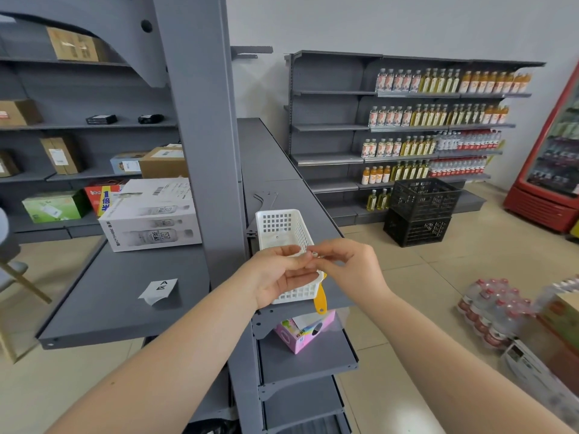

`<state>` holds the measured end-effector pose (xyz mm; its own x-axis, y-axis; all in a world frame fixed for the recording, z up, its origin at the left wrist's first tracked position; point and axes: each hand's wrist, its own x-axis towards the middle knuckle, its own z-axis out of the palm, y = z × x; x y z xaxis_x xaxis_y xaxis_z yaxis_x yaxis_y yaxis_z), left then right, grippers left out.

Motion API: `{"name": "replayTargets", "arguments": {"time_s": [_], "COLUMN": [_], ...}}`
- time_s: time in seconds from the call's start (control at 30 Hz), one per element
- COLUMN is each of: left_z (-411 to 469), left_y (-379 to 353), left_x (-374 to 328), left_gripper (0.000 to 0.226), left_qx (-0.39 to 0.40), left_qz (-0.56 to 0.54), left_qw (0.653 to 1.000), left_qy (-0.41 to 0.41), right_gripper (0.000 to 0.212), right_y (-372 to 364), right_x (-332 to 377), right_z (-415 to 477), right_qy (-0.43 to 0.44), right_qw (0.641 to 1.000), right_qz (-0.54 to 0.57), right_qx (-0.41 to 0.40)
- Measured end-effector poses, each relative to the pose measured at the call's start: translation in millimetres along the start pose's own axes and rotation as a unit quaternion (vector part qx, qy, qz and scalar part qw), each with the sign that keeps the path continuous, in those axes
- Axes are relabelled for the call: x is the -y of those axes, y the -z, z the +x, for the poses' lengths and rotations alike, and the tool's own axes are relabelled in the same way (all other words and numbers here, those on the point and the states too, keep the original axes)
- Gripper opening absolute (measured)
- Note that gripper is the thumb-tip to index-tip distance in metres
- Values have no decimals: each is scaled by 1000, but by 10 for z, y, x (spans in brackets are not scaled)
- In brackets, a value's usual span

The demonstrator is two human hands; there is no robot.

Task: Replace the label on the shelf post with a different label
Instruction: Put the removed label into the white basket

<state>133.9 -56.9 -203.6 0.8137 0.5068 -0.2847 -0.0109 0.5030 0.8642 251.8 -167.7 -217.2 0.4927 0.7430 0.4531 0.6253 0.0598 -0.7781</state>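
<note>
- Post (203, 145) shows no label; one marked "A" (160, 290) lies on the shelf (103, 308), well left of the grip.
- Left hand (283, 274) and right hand (344, 261) pinch something small together, too small to identify, probably the new label.
- Sticking it on remains.

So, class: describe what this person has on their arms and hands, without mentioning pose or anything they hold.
Both forearms are bare, with no sleeves in view. The left hand and right hand wear no gloves, and no watch, bracelet or ring shows. The fingers are uncovered.
</note>
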Motion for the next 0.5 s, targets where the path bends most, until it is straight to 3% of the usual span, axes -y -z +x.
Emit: {"name": "replayTargets", "arguments": {"time_s": [0.17, 0.33, 0.5], "left_z": [38, 59, 56], "left_y": [59, 104, 132], "left_x": [23, 115, 195], "left_gripper": [38, 33, 34], "left_qx": [-21, -27, -25], "left_qz": [24, 66, 92], "left_qw": [999, 997, 995], "left_qy": [1, -13, 22], "right_gripper": [26, 12, 8], "right_y": [33, 23, -25], "right_x": [-8, -62, -186], "right_z": [39, 155, 368], "right_qy": [12, 75, 19], "right_qw": [996, 986, 986], "right_qz": [0, -121, -150], "right_qx": [84, 90, 72]}}
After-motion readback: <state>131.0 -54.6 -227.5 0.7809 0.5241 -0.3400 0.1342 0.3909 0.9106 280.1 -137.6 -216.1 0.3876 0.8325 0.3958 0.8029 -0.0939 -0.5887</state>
